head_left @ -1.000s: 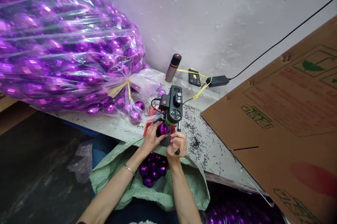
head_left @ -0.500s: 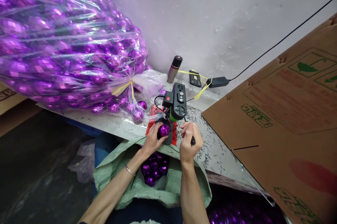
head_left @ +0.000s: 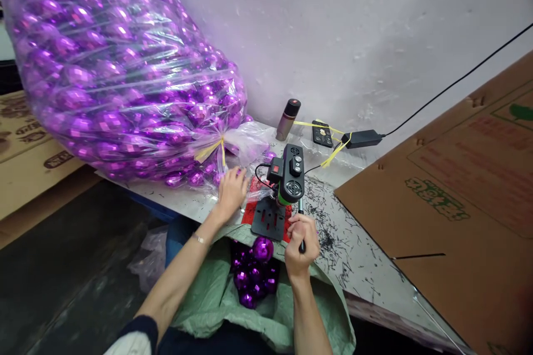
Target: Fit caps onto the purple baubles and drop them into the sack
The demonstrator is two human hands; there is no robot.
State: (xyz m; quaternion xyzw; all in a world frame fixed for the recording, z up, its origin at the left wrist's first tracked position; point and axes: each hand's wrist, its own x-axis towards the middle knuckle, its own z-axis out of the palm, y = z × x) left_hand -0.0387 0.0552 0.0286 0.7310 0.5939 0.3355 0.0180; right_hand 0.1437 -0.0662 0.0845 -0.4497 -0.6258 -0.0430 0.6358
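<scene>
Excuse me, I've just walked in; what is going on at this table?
The right hand grips the lever of a black machine. The left hand is by the tied neck of a clear bag of purple balls; whether it holds anything is unclear. One ball shows at the mouth of the green sack, with others inside.

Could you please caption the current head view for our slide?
Right hand gripping a black handle, left hand near a bag of purple balls.
</scene>
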